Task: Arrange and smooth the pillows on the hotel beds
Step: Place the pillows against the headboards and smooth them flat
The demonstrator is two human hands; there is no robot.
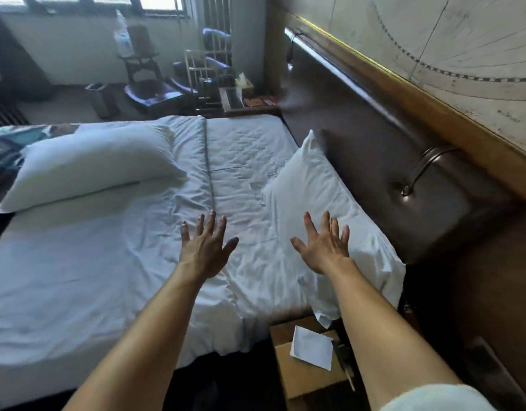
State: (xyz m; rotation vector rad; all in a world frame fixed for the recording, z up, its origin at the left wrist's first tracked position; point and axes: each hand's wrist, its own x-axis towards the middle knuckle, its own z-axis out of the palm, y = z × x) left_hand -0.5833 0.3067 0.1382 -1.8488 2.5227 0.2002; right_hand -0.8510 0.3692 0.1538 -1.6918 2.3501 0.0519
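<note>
Both hands spread wide and empty above the bed.
The right hand (324, 246) hovers over the near pillow (324, 197) lying along the headboard (404, 149), likely to flatten it; the left hand (207, 247) reaches over the rumpled sheet (241, 161). Two stacked pillows (87, 164) wait well apart.

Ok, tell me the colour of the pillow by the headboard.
White, seen in the head view: pillow beside the headboard.
</note>
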